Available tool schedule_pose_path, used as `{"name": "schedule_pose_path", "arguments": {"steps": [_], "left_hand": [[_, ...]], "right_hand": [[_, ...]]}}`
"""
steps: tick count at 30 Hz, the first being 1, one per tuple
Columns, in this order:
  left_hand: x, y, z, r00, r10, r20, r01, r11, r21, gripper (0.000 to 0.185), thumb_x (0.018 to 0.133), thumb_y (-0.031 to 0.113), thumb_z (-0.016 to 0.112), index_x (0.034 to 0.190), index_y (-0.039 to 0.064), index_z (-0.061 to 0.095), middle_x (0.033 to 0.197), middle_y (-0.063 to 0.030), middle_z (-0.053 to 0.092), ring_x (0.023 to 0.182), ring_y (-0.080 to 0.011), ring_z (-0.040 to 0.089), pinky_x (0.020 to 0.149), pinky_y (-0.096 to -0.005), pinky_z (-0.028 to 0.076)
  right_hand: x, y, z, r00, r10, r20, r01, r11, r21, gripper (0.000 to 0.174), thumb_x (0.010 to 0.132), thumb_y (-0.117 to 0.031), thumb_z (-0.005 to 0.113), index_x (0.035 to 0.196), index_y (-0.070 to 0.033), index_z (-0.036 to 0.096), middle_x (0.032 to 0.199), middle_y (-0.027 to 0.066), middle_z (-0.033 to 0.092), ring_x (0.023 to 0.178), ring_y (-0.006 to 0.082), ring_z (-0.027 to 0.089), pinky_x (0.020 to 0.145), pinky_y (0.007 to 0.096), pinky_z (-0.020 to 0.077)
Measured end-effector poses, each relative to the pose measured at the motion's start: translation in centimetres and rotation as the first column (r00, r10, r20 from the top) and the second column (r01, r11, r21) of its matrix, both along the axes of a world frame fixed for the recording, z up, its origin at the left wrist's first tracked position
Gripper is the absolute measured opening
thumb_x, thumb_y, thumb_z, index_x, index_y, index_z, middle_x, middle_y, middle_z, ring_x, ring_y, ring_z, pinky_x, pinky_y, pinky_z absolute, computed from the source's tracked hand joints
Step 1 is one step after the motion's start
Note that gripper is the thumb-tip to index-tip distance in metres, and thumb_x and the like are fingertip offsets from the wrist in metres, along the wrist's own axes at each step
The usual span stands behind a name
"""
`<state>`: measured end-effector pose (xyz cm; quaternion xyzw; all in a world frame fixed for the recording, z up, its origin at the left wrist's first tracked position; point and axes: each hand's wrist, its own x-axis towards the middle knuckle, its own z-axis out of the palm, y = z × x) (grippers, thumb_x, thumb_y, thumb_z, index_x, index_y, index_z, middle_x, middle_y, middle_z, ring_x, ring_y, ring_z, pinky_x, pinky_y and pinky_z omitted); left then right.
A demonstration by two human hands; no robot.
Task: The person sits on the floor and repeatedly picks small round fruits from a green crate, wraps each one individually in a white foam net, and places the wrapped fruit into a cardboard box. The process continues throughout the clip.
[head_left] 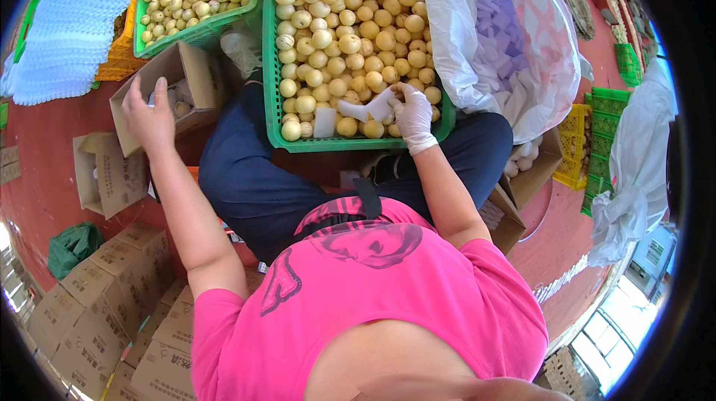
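Note:
My right hand [413, 115], in a thin white glove, pinches a piece of soft white foam packing [366, 109] above a green plastic crate [335, 145]. Round pale-yellow fruits [349, 43] fill that crate, some with brown streaks. A small white foam piece [324, 123] lies on them at the near edge. My bare left hand [150, 113] is at an open cardboard box [196, 73], its thumb and fingers apart. Inside the box are fruits, some in white wrapping [182, 100]; the hand partly hides them.
A second green crate [196, 29] of fruit stands at the far left, near white foam netting [72, 26]. At right is a white plastic bag [458, 26] of foam pieces [498, 26]. Cardboard boxes [92, 311] stack at lower left; an open box [537, 169] stands by my right knee.

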<state>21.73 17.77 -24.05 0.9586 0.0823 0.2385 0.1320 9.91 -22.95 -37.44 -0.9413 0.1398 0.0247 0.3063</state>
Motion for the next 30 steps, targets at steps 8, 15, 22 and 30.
{"name": "schedule_pose_path", "arguments": {"steps": [8, 15, 22, 30], "left_hand": [[-7.1, -16.2, -7.5, 0.568, -0.803, -0.182, -0.097, 0.154, -0.983, 0.020, 0.088, 0.012, 0.063, 0.105, 0.003, 0.061, 0.084, -0.0024, 0.062, 0.068, -0.0082, 0.056, 0.057, -0.0215, 0.044], [-7.7, -15.7, -9.3, 0.846, -0.485, -0.221, -0.287, -0.066, -0.956, 0.015, 0.085, 0.015, 0.068, 0.084, 0.008, 0.055, 0.073, 0.0017, 0.057, 0.052, -0.0041, 0.047, 0.042, -0.0181, 0.034], [-7.3, -13.9, -9.1, 0.879, -0.476, -0.028, -0.329, -0.563, -0.758, 0.011, 0.090, 0.016, 0.061, 0.096, 0.008, 0.056, 0.083, -0.0015, 0.062, 0.062, -0.0079, 0.056, 0.050, -0.0203, 0.040], [-8.3, -17.4, -7.8, 0.877, -0.476, 0.058, -0.327, -0.682, -0.654, 0.023, 0.089, 0.016, 0.063, 0.109, 0.006, 0.062, 0.090, 0.0000, 0.064, 0.073, -0.0070, 0.057, 0.059, -0.0200, 0.045]], "right_hand": [[0.4, 6.9, 4.5, 0.998, -0.054, -0.011, 0.019, 0.136, 0.990, 0.028, 0.082, -0.003, 0.065, 0.109, 0.000, 0.057, 0.096, 0.0057, 0.062, 0.086, 0.0115, 0.059, 0.077, 0.0250, 0.0494], [10.0, 8.8, 1.6, 0.971, 0.079, 0.227, -0.086, 0.996, 0.024, 0.040, 0.085, -0.030, 0.062, 0.110, 0.000, 0.053, 0.101, 0.0243, 0.060, 0.088, 0.0430, 0.060, 0.072, 0.0461, 0.0484], [15.3, 9.7, 0.7, 0.974, 0.226, 0.023, -0.225, 0.974, -0.030, 0.059, 0.083, -0.035, 0.063, 0.127, -0.001, 0.043, 0.096, 0.0194, 0.064, 0.085, 0.0301, 0.065, 0.072, 0.0410, 0.0523], [3.0, 11.3, 6.3, 0.988, -0.035, 0.149, -0.148, 0.010, 0.989, 0.065, 0.087, -0.030, 0.065, 0.139, -0.004, 0.036, 0.117, 0.0067, 0.054, 0.103, 0.0148, 0.056, 0.088, 0.0265, 0.0463]]}}
